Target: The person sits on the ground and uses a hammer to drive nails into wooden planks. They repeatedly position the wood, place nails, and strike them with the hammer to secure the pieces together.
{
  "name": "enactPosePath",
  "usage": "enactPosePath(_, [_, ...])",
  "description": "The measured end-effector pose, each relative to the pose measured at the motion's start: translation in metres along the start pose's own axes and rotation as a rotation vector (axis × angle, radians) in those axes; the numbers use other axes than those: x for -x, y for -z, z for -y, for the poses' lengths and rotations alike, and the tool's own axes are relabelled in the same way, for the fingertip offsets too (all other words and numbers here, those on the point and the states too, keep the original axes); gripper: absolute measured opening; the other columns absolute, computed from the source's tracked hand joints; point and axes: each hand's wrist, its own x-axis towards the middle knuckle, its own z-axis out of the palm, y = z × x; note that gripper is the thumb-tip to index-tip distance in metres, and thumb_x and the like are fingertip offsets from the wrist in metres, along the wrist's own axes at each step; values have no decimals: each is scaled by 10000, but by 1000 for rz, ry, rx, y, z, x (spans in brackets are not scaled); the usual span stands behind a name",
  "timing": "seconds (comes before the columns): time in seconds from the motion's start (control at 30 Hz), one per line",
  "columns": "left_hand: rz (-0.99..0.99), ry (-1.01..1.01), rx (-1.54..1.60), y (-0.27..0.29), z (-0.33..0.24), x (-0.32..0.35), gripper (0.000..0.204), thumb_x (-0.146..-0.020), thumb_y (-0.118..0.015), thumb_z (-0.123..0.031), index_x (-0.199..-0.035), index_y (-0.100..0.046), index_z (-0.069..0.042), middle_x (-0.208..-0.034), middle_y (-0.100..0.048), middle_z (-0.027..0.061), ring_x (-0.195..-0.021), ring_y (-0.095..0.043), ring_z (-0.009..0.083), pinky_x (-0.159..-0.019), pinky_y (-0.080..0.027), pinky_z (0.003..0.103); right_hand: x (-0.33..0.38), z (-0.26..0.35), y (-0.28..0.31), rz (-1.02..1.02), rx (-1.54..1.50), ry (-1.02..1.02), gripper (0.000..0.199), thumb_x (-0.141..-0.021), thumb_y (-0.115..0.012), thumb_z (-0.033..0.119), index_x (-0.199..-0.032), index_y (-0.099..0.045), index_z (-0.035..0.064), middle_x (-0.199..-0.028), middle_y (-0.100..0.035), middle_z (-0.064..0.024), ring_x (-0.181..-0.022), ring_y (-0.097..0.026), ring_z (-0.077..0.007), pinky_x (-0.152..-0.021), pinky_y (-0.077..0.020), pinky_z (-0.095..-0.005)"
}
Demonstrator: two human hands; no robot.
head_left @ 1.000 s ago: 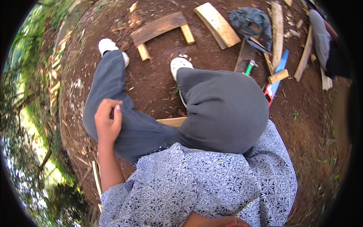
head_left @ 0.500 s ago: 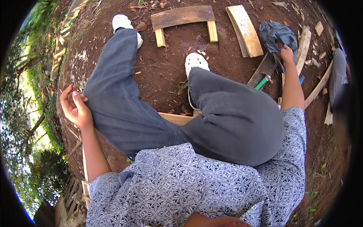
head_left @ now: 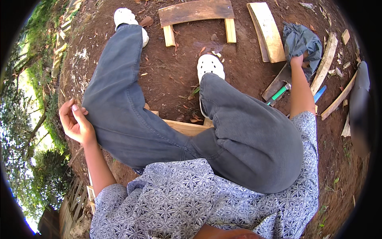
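Counted: two white shoes (head_left: 126, 18) at eleven and twelve o'clock — one small wooden bench (head_left: 197, 12) at twelve — one green-handled hammer (head_left: 279, 93) and one dark plastic bag (head_left: 302, 42) at two.

Dark grey plastic bag (head_left: 303, 42): only package here. Lies crumpled on dirt, touching right hand (head_left: 296, 60), fingers at its lower edge. Soft, wrinkly, no clear shape. One side rests against pale wooden plank (head_left: 267, 32), just left of hand. No labels, no signs, no screens seen. Nothing of that kind near left hand (head_left: 73, 121).
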Motion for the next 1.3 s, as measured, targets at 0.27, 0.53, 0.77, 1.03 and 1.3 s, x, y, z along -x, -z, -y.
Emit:
enactPosePath(0.27, [11,-31,-1,4,6,-1,158,-1022,-613,-92,-1159,-647,-23,-1095,-656,75,-769,-604,92,-665,-524,236,7,74,51,90,133,-237,530,-950,-556,385,-1351,-607,43,-1331,-631,-274,-1255,-587,-455,-1009,-468,-481])
enactPosePath(0.53, [636,-397,-389,-86,-53,-49,427,-942,-702,-182,-1340,-622,-49,-1289,-646,164,-1220,-615,312,-1041,-473,414,5,63,58,14,293,-373,588,-908,-634,509,-1405,-590,197,-1337,-654,-192,-1274,-601,-400,-1050,-483,-476])
enactPosePath(0.77, [934,-647,-530,-335,74,-135,1060,-815,-803,-525,-1562,-305,38,-1573,-393,273,-1422,-443,415,-1168,-401,431,-6,58,23,110,53,-355,612,-911,-651,485,-1434,-564,180,-1348,-641,-223,-1280,-592,-417,-1035,-475,-459])
enactPosePath(1.03, [953,-557,-698,-361,56,-129,937,-623,-962,-405,-1326,-505,13,-1250,-551,204,-1222,-581,396,-1026,-512,453,20,29,8,-34,123,-211,717,-928,-580,605,-1372,-606,43,-1292,-670,-231,-1196,-632,-375,-1003,-468,-447])
enactPosePath(1.3, [481,-929,-313,-288,29,-62,847,-597,-959,-255,-1219,-439,-9,-1310,-492,230,-1293,-499,443,-1060,-476,495,-9,-10,-5,-87,187,-390,646,-889,-660,528,-1414,-571,164,-1328,-655,-210,-1274,-594,-414,-1040,-490,-476])
